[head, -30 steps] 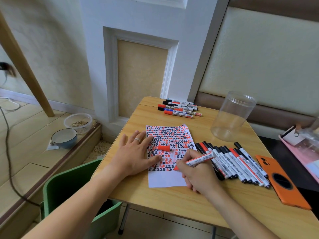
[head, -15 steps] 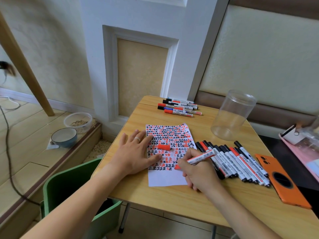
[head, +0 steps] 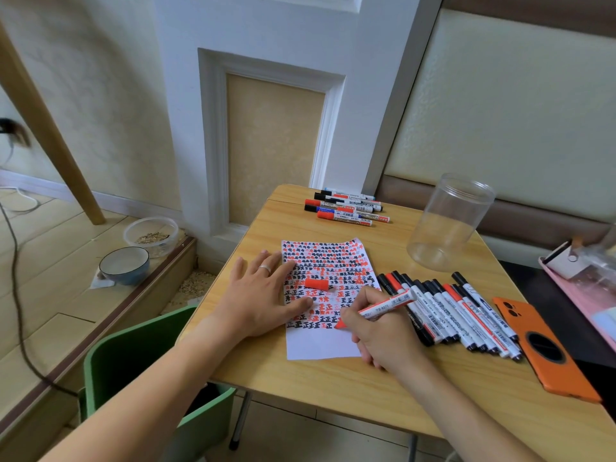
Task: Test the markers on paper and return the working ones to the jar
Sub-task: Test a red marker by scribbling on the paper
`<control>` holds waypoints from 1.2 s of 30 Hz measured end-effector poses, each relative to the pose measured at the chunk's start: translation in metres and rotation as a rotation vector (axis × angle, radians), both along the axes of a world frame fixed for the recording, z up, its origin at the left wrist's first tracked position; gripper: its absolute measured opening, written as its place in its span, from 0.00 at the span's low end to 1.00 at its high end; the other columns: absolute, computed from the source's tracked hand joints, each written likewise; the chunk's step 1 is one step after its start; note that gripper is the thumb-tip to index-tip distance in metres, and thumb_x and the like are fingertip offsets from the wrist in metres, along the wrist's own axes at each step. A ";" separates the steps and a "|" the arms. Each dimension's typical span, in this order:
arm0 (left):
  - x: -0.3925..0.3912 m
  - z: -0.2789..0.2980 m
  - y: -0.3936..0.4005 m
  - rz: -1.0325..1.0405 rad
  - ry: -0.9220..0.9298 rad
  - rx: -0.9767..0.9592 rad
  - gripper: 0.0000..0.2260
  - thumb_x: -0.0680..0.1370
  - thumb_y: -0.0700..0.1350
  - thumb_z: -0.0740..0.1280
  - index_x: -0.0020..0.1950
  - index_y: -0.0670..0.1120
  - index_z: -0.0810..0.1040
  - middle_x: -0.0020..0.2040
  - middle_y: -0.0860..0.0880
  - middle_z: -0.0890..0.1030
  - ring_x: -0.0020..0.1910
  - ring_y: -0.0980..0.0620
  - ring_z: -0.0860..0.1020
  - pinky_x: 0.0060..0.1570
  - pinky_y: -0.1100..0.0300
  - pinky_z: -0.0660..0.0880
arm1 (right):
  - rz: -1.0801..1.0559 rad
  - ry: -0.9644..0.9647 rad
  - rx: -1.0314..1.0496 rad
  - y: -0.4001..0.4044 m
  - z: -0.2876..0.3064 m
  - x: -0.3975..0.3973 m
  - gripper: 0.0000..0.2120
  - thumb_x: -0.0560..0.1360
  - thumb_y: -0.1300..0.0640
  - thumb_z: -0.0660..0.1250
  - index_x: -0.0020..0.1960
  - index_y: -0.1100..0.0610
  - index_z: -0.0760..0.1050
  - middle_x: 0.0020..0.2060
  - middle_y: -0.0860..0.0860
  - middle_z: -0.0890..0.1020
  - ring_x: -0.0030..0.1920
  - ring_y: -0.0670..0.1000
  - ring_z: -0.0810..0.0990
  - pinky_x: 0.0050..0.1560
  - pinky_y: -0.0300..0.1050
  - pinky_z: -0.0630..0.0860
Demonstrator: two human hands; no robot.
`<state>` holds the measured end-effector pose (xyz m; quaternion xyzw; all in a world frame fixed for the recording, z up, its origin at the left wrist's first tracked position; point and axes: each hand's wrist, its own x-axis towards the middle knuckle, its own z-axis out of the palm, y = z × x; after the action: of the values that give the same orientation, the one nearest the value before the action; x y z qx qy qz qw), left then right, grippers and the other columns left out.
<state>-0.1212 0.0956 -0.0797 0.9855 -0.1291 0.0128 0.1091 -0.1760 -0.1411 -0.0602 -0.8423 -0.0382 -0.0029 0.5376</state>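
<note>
Our left hand (head: 263,295) lies flat, fingers spread, pressing the paper (head: 325,295); our right hand (head: 380,331) pinches the red marker (head: 376,308), its tip on the sheet. Its red cap (head: 316,283) lies on the paper, and the empty jar (head: 448,221) stands well behind the row of markers (head: 450,311)

A room in a home.
A small wooden table (head: 333,388) stands by a padded wall (head: 500,111), with a green chair (head: 133,355), and a pet's food bowl (head: 124,265) sits on the wooden floor (head: 50,248).
</note>
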 end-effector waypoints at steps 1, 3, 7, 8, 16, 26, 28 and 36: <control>0.000 0.000 0.000 0.000 -0.001 -0.004 0.48 0.68 0.82 0.40 0.83 0.59 0.49 0.84 0.52 0.49 0.82 0.50 0.43 0.79 0.40 0.38 | 0.002 0.001 0.004 0.000 0.000 0.000 0.11 0.78 0.55 0.71 0.40 0.56 0.72 0.26 0.56 0.77 0.21 0.54 0.71 0.22 0.39 0.63; 0.000 0.000 0.000 0.001 0.002 -0.010 0.49 0.66 0.82 0.38 0.83 0.59 0.50 0.84 0.52 0.49 0.82 0.50 0.43 0.79 0.40 0.38 | 0.016 0.004 0.018 0.000 0.001 0.000 0.12 0.78 0.56 0.71 0.41 0.58 0.71 0.27 0.57 0.77 0.21 0.54 0.70 0.22 0.39 0.62; 0.001 0.001 0.001 0.005 0.011 -0.021 0.51 0.65 0.83 0.38 0.83 0.59 0.50 0.84 0.53 0.50 0.82 0.51 0.43 0.79 0.39 0.39 | 0.022 0.013 0.023 0.000 0.002 -0.001 0.11 0.78 0.58 0.71 0.41 0.60 0.71 0.26 0.56 0.76 0.20 0.53 0.69 0.22 0.38 0.62; 0.001 0.002 0.001 0.005 0.014 -0.024 0.50 0.66 0.83 0.39 0.83 0.59 0.50 0.84 0.53 0.50 0.82 0.51 0.43 0.79 0.39 0.39 | 0.010 0.016 0.024 0.000 0.002 0.000 0.11 0.78 0.58 0.71 0.41 0.60 0.71 0.26 0.55 0.77 0.20 0.53 0.69 0.21 0.38 0.62; -0.002 0.008 -0.009 -0.021 -0.083 -0.147 0.39 0.72 0.77 0.50 0.80 0.62 0.60 0.83 0.50 0.53 0.82 0.50 0.46 0.78 0.38 0.40 | -0.011 0.033 0.011 0.000 0.003 0.001 0.11 0.77 0.59 0.70 0.39 0.57 0.71 0.25 0.53 0.77 0.19 0.53 0.69 0.22 0.37 0.62; -0.009 0.015 -0.038 -0.197 -0.230 -0.348 0.06 0.78 0.55 0.70 0.55 0.62 0.82 0.50 0.62 0.77 0.55 0.58 0.72 0.55 0.53 0.63 | -0.016 -0.007 0.302 -0.007 0.006 -0.001 0.10 0.79 0.55 0.72 0.46 0.59 0.74 0.29 0.56 0.76 0.23 0.51 0.71 0.23 0.38 0.64; -0.012 0.015 -0.041 -0.201 -0.221 -0.350 0.06 0.79 0.54 0.69 0.55 0.61 0.81 0.49 0.61 0.77 0.54 0.59 0.72 0.54 0.53 0.64 | -0.007 -0.009 0.335 -0.008 0.006 -0.001 0.09 0.79 0.55 0.72 0.48 0.59 0.75 0.29 0.56 0.76 0.23 0.50 0.71 0.23 0.38 0.64; -0.017 0.015 -0.046 -0.353 -0.192 -0.502 0.06 0.78 0.46 0.72 0.53 0.56 0.81 0.47 0.60 0.79 0.49 0.60 0.74 0.50 0.58 0.71 | 0.081 -0.036 0.281 -0.008 0.005 0.000 0.06 0.78 0.54 0.74 0.47 0.53 0.77 0.27 0.59 0.76 0.23 0.53 0.69 0.24 0.38 0.64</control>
<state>-0.1387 0.0501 -0.0646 0.8844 -0.3006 0.1183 0.3369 -0.1762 -0.1491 -0.0551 -0.7562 -0.0812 -0.0017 0.6493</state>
